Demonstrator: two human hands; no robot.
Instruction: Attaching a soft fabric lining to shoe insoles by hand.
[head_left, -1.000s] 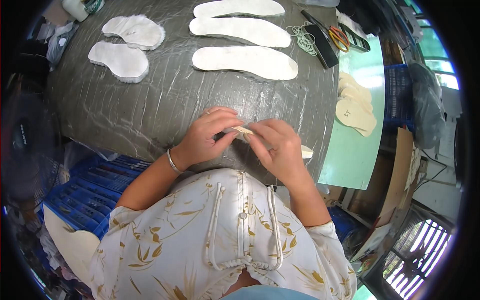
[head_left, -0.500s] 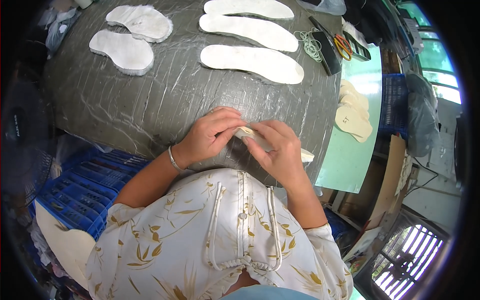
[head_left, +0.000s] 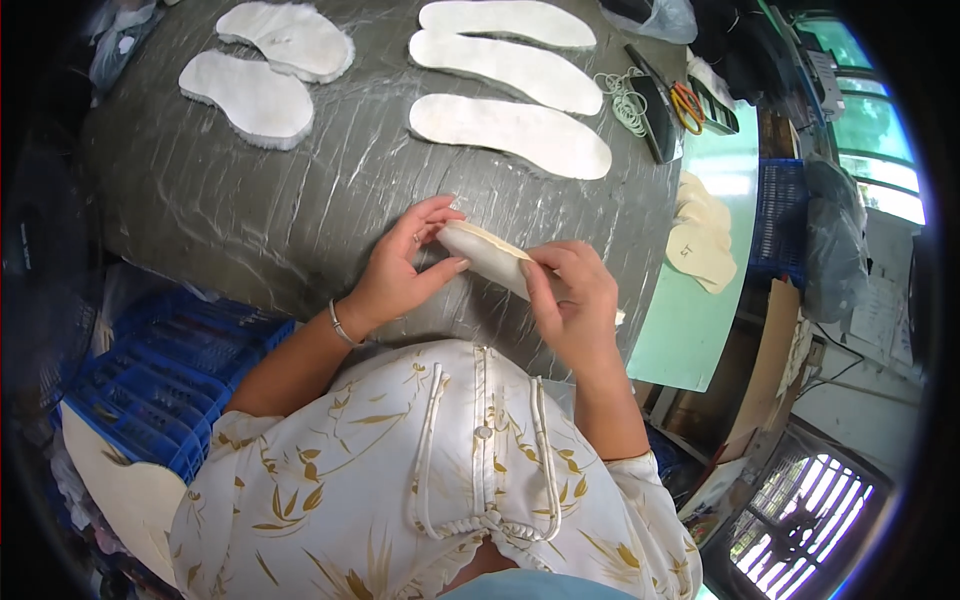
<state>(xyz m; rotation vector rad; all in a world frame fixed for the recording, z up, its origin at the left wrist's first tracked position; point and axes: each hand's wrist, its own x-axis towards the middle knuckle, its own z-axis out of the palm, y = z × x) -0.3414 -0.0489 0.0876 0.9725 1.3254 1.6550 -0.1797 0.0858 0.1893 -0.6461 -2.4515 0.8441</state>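
A pale fleece-backed insole (head_left: pixel 487 256) is tilted up on its edge above the near part of the table, its cream rim upward. My right hand (head_left: pixel 578 305) pinches its right part between thumb and fingers, hiding that end. Around the insole's left tip, my left hand (head_left: pixel 392 275) has thumb and fingers spread apart; whether they touch it is hard to tell. Beyond my hands lie three long white insoles (head_left: pixel 510 135) in a row. Two more insoles (head_left: pixel 250 98) with fluffy edges overlap at the far left.
Dark plastic-like sheeting covers the table (head_left: pixel 330 215). Orange-handled scissors (head_left: pixel 686 105), a black box-shaped object (head_left: pixel 655 120) and a pale cord coil (head_left: pixel 625 105) lie far right. Cream insole pieces (head_left: pixel 700 245) rest on a green board (head_left: pixel 690 340). Blue crates (head_left: pixel 170 385) stand left, below table level.
The insole has come up and turned so more of its white face shows. My left fingers have spread away from their earlier pinch; my right hand still grips the piece.
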